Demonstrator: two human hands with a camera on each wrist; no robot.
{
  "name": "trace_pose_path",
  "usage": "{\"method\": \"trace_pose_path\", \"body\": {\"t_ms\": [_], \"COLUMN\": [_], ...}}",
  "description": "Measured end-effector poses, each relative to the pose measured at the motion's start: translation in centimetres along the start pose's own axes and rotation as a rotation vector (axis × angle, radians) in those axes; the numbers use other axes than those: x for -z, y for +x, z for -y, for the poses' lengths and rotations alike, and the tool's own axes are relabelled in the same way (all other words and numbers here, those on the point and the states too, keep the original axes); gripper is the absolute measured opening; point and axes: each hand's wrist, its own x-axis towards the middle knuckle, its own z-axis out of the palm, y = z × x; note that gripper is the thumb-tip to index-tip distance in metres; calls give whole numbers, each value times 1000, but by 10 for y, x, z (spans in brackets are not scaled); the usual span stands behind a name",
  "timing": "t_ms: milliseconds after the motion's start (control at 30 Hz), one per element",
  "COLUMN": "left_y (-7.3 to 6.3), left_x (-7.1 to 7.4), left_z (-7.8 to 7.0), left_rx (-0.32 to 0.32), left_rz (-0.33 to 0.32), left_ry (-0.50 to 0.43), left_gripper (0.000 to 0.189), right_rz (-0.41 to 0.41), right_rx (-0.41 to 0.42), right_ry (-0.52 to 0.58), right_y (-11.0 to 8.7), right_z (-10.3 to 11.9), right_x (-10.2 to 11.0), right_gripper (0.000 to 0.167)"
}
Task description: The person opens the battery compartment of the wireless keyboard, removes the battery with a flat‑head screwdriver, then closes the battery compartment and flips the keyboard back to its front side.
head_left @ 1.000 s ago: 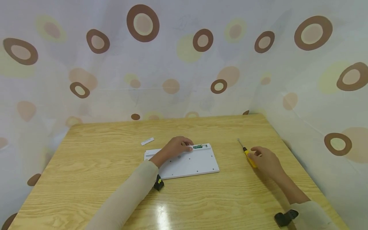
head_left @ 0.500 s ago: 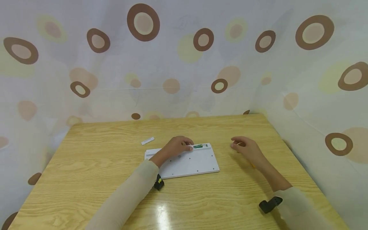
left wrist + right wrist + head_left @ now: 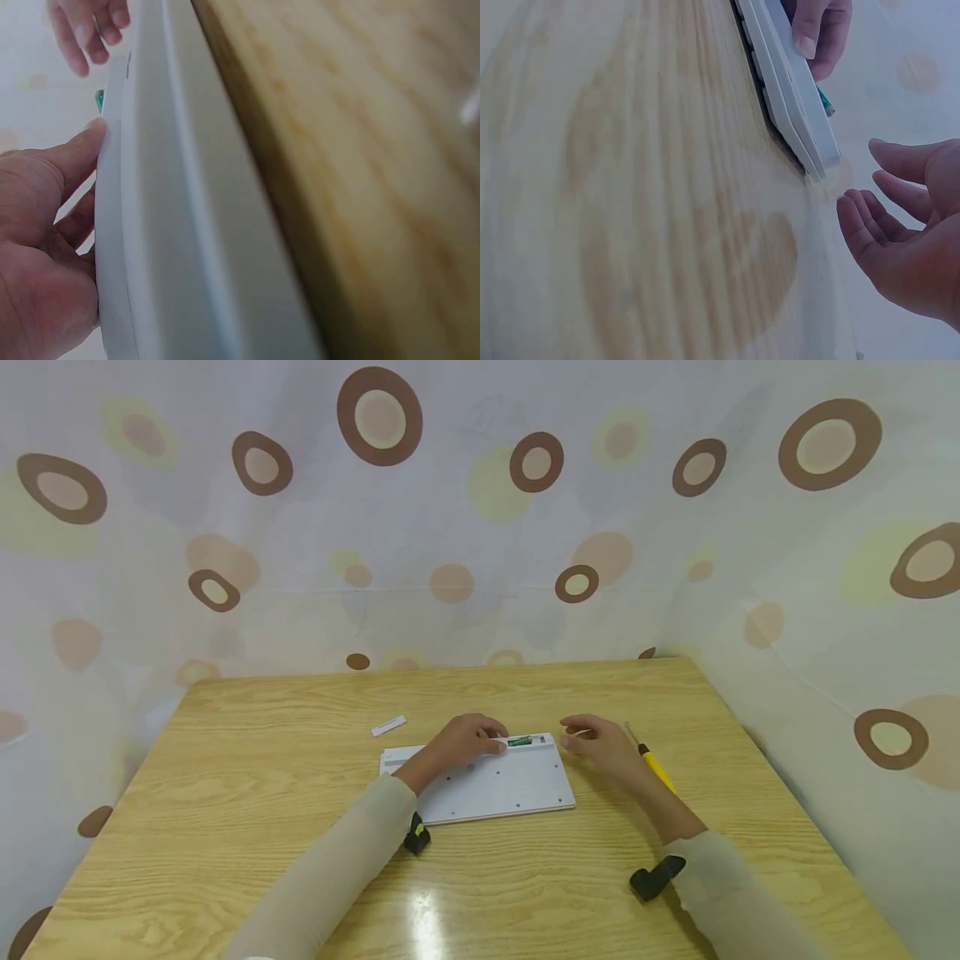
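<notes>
A white keyboard [image 3: 517, 789] lies face down on the wooden table, its row of dark keys just showing underneath in the right wrist view. Along its far ridge an uncovered slot holds a green battery [image 3: 520, 741], which sticks up a little past the edge in the right wrist view. My left hand [image 3: 459, 745] grips that ridge beside the battery, thumb [image 3: 91, 133] on the near side and fingers curled over the far one. Just off the keyboard's right end hovers my right hand [image 3: 602, 747], fingers loosely bent with nothing between them.
Behind the keyboard, toward the left, lies a small white battery cover [image 3: 388, 726]. A screwdriver with a yellow handle [image 3: 657, 770] rests to the right, partly behind my right forearm. Patterned sheeting [image 3: 465, 635] stands at the table's back and right sides.
My right hand has moved left, away from the screwdriver, up to the keyboard's right end. The left hand keeps its grip and the keyboard stays in place.
</notes>
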Motion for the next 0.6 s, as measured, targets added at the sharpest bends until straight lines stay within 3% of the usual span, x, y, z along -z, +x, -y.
{"method": "trace_pose_path", "body": {"t_ms": [200, 433, 600], "left_y": [2, 3, 3], "left_x": [-1, -1, -1], "left_z": [1, 0, 2], "left_rx": [4, 12, 11], "left_rz": [5, 5, 7], "left_ry": [5, 2, 7], "left_gripper": [26, 25, 24], "right_rz": [35, 69, 77], "right_rx": [-48, -112, -100], "right_ry": [-3, 9, 5], "right_y": [9, 15, 16], "right_z": [3, 5, 8], "right_x": [-10, -17, -18], "right_gripper": [45, 35, 35]}}
